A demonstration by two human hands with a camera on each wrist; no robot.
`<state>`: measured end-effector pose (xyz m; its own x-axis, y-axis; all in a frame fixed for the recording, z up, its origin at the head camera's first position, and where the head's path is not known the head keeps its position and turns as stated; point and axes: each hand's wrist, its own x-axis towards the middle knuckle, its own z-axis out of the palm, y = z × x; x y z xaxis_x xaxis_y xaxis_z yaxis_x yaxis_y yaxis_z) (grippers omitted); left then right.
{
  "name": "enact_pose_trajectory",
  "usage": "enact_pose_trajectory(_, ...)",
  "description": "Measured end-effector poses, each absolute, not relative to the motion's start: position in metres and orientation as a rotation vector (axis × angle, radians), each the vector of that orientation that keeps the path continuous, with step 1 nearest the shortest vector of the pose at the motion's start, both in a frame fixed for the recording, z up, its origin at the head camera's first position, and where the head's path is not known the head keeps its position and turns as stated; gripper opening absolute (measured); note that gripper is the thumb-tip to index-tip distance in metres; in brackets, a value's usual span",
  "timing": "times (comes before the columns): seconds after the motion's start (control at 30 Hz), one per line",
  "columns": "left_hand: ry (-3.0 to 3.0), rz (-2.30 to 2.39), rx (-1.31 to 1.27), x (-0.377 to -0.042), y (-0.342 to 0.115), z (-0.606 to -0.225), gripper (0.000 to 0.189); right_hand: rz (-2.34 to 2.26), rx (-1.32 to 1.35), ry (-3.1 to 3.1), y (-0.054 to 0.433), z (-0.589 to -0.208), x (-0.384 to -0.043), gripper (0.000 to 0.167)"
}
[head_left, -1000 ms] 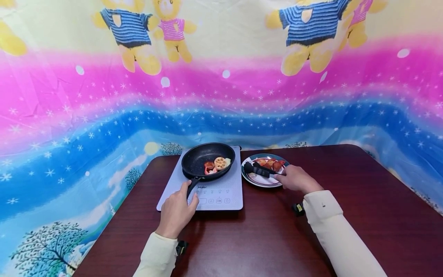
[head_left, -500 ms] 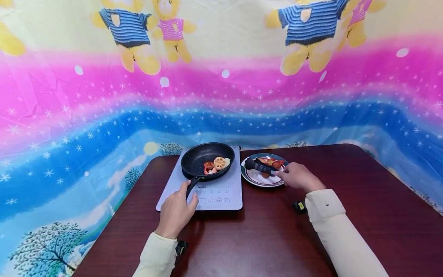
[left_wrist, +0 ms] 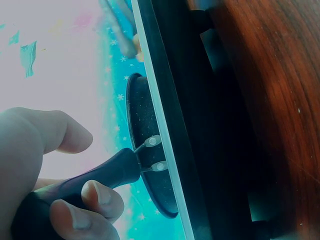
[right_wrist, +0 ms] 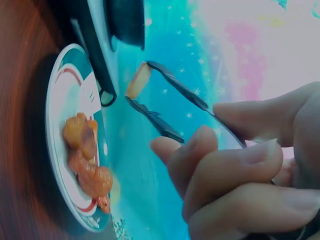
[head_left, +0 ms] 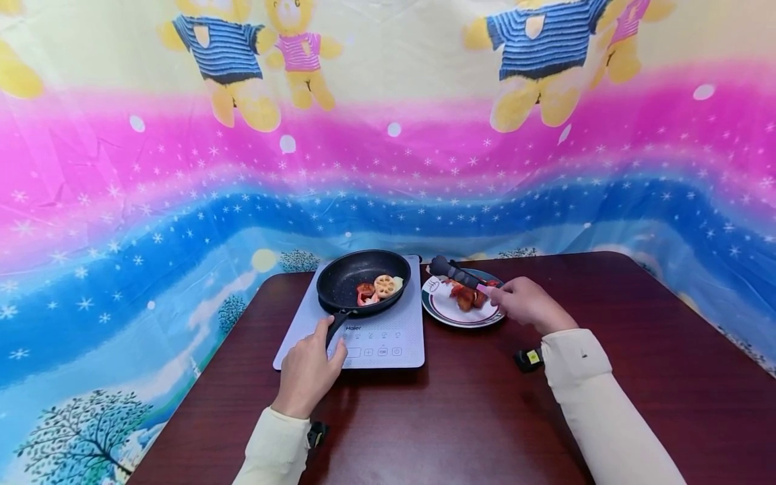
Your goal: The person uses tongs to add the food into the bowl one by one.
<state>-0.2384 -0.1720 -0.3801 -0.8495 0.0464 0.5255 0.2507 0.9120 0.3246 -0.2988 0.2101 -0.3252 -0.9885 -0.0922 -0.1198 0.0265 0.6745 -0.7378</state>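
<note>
My left hand (head_left: 307, 372) grips the black handle (left_wrist: 97, 176) of a frying pan (head_left: 339, 284), fingers curled round it in the left wrist view. A lotus root slice (head_left: 384, 286), a tomato slice (head_left: 365, 292) and a pale piece lie in the pan. My right hand (head_left: 531, 306) holds black-tipped tongs (head_left: 462, 275) above a plate (head_left: 432, 306). Between the tong tips, in the right wrist view, is a small pale-tan piece of food (right_wrist: 139, 81), its kind unclear. Several browned meat-like pieces (right_wrist: 86, 150) stay on the plate.
The pan stands on a white Haier induction cooktop (head_left: 370, 343), left of the plate. Both are near the back edge of the dark wooden table (head_left: 436, 424). A patterned cloth (head_left: 388, 155) hangs close behind.
The tongs have risen off the plate and shifted toward its far side, now with a piece of food in their tips. My left hand and the pan look unmoved.
</note>
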Motion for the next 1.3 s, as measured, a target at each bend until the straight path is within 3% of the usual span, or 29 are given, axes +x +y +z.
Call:
enact_pose_trajectory(0.33,-2.548,-0.524,-0.215,-0.238,-0.172,-0.380,0.046,-1.392,-0.188,2.707,0.183,-0.321,-0.294,0.040)
enact_pose_trajectory(1.3,-2.543,-0.526,-0.218,-0.239,-0.172,-0.381,0.046,-1.081,-0.497,2.973,0.117,-0.345,-0.284,0.028)
